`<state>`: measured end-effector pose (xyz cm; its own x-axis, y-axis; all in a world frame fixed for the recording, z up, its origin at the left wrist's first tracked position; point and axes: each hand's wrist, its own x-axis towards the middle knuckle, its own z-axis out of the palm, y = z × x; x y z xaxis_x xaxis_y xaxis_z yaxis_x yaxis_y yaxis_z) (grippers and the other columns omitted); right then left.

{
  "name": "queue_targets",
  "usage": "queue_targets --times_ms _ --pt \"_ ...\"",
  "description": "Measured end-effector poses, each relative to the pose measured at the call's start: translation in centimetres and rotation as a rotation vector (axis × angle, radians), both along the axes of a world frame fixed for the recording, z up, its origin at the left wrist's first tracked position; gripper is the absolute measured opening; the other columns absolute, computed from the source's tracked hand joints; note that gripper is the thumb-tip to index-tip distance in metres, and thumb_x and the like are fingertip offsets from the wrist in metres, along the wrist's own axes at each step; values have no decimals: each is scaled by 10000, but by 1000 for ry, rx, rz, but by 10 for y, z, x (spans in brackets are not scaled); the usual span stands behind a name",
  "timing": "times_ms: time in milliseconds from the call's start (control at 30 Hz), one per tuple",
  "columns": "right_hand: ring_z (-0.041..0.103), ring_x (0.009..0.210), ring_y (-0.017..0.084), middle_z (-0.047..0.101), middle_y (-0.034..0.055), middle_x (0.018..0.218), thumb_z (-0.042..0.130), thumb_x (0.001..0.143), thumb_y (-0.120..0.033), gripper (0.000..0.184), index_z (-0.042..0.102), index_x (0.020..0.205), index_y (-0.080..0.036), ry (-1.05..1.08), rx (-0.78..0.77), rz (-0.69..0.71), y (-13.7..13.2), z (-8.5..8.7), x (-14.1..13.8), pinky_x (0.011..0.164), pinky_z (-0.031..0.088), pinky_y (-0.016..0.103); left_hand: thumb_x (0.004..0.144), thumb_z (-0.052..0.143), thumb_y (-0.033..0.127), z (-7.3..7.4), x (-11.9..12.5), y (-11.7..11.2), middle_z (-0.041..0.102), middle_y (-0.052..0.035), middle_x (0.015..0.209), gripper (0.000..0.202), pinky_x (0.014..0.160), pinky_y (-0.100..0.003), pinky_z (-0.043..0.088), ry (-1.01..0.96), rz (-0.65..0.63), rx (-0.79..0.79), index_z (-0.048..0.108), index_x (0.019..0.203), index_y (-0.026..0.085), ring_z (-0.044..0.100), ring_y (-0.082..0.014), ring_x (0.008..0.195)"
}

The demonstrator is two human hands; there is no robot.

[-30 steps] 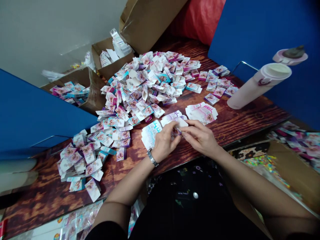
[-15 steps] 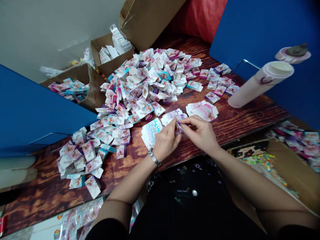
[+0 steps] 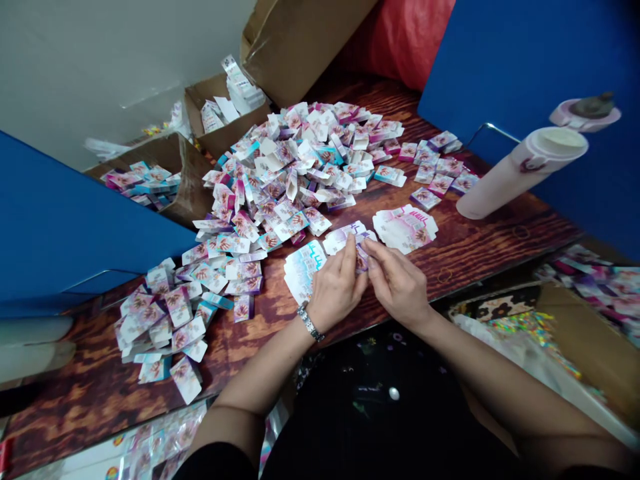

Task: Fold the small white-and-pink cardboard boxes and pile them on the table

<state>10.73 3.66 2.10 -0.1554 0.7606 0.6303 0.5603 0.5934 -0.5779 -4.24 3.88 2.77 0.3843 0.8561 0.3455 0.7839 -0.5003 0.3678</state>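
Between my fingertips is a small purple-and-white cardboard box [image 3: 361,259], partly covered by both hands. My left hand [image 3: 336,287], with a metal watch band [image 3: 310,321] at the wrist, is closed on the box's left side. From the right, my right hand [image 3: 400,283] pinches it with thumb and fingers. Just beyond the hands lie flat, unfolded cartons: a blue stack [image 3: 301,270], a purple stack [image 3: 340,238] partly behind my left fingers, and a pink stack [image 3: 406,228]. A large heap of small folded boxes [image 3: 295,167], many with flaps open, spreads behind and to the left.
A pale pink bottle [image 3: 520,175] with its lid flipped back stands at the right, near a small group of boxes [image 3: 440,175]. Cardboard cartons [image 3: 193,170] stand at the back left. Below the table's right edge is an opened carton [image 3: 590,340] beside colourful small pieces [image 3: 533,330].
My right hand has turned and its fingers have curled in closer around the small box. The left hand stays on it, slightly lower. The view has shifted a little.
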Motion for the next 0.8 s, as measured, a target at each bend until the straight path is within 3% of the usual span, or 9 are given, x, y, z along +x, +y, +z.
queue_targets --times_ms 167,300,400,467,567,600,633,700,800 --pt "583 1176 242 619 96 1267 466 933 -128 471 480 1398 -200 -14 67 6 -10 -6 -7 1015 503 430 960 393 284 -8 -2 -6 601 -168 1179 687 834 -338 531 -27 -15 -40 46 1526 107 615 -222 1005" --pt "653 1050 206 670 72 1168 463 965 -221 356 544 1312 -217 42 -274 102 -6 -16 11 912 558 363 950 429 314 -10 -16 1 650 -136 1017 589 700 -304 545 211 -97 -96 264 1474 101 652 -208 847" --pt "666 995 204 675 70 1149 494 953 -258 326 567 1265 -200 -12 -346 90 15 -23 36 858 557 341 955 444 344 18 -42 45 658 -102 889 479 736 -331 543 374 -19 -34 434 1394 153 662 -210 803" --pt "649 985 225 672 89 1117 511 938 -251 286 605 1197 -175 -152 -272 45 33 -27 47 888 525 373 949 462 429 49 -64 87 635 -136 1072 569 898 -423 496 331 128 102 371 1437 148 624 -272 1038" --pt "599 1001 262 642 112 1084 560 911 -255 281 615 1173 -170 -478 -273 87 54 -30 51 854 503 393 993 206 567 90 -84 131 305 -219 1458 736 1018 -622 223 321 178 299 133 1489 28 277 -419 1370" --pt "578 1010 275 623 119 1092 590 896 -271 293 615 1173 -177 -583 -291 91 58 -31 49 814 503 388 968 263 623 96 -85 134 232 -214 1509 799 1046 -638 198 288 162 328 103 1497 46 225 -436 1389" --pt "558 1017 284 603 124 1103 623 879 -292 308 615 1168 -188 -672 -308 85 61 -32 47 769 499 377 951 321 641 95 -82 132 206 -205 1529 828 1070 -641 187 256 132 334 104 1499 59 203 -432 1403" --pt "527 1017 288 570 122 1115 677 845 -337 334 617 1148 -211 -787 -333 63 64 -34 43 690 477 345 931 439 601 78 -69 111 284 -183 1514 786 1112 -603 229 199 54 292 200 1486 98 253 -391 1407" --pt "506 1008 281 551 119 1112 702 827 -362 342 609 1122 -215 -856 -315 58 65 -34 41 657 449 325 941 492 469 26 -39 65 427 -163 1446 597 1120 -529 301 195 -38 169 364 1424 142 344 -335 1380"
